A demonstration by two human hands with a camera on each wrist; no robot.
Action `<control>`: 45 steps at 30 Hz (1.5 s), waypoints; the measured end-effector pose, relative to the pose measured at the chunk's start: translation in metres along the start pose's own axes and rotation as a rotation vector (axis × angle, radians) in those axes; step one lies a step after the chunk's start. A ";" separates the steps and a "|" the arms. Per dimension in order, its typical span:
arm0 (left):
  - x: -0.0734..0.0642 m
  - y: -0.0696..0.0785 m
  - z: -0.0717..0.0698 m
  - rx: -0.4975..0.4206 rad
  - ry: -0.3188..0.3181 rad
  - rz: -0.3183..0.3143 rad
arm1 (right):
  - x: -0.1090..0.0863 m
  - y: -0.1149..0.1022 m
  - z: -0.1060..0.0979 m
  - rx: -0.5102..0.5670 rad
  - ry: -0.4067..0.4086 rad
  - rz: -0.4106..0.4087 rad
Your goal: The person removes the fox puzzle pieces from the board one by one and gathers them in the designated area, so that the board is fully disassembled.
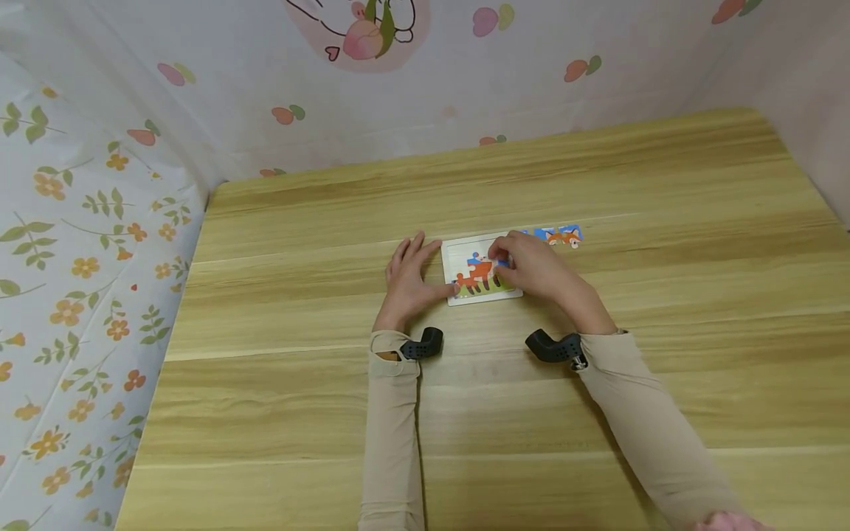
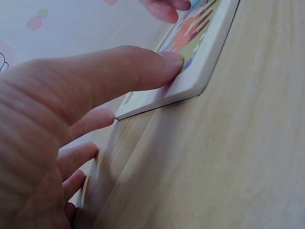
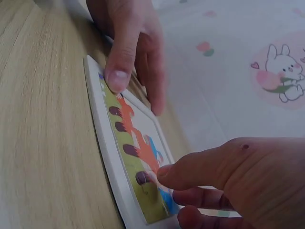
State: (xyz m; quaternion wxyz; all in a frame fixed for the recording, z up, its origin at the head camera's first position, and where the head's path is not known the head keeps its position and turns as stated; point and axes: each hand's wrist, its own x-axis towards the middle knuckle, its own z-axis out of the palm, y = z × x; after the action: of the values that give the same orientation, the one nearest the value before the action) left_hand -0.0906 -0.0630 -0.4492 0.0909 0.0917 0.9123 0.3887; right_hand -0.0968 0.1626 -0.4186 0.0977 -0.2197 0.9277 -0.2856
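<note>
While the white puzzle tray (image 2: 195,78) is pressed at its near left corner by the thumb of the left hand (image 1: 408,287), that hand's other fingers are spread, the forefinger's tip at the far left corner. The tray is laid flat on the wooden tabletop (image 1: 279,413), between the two hands. Puzzle pieces (image 1: 481,271) printed in orange and green are set along its near part. The thumb and fingers of the right hand (image 1: 534,267) are bent in over the tray's right side; whether a piece is pinched there cannot be told. Loose pieces (image 1: 569,234) printed with fox faces are laid just beyond the right hand. Black mounts (image 1: 423,344) are worn at both wrists.
</note>
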 end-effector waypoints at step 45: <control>0.003 -0.002 0.000 0.026 -0.007 0.001 | 0.013 0.011 0.005 0.148 -0.081 -0.007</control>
State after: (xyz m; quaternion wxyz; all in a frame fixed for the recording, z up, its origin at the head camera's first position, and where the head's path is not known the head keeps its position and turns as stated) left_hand -0.0939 -0.0635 -0.4510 0.0929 0.0946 0.9168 0.3766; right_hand -0.1103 0.1625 -0.4291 0.1500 -0.2264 0.8987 -0.3444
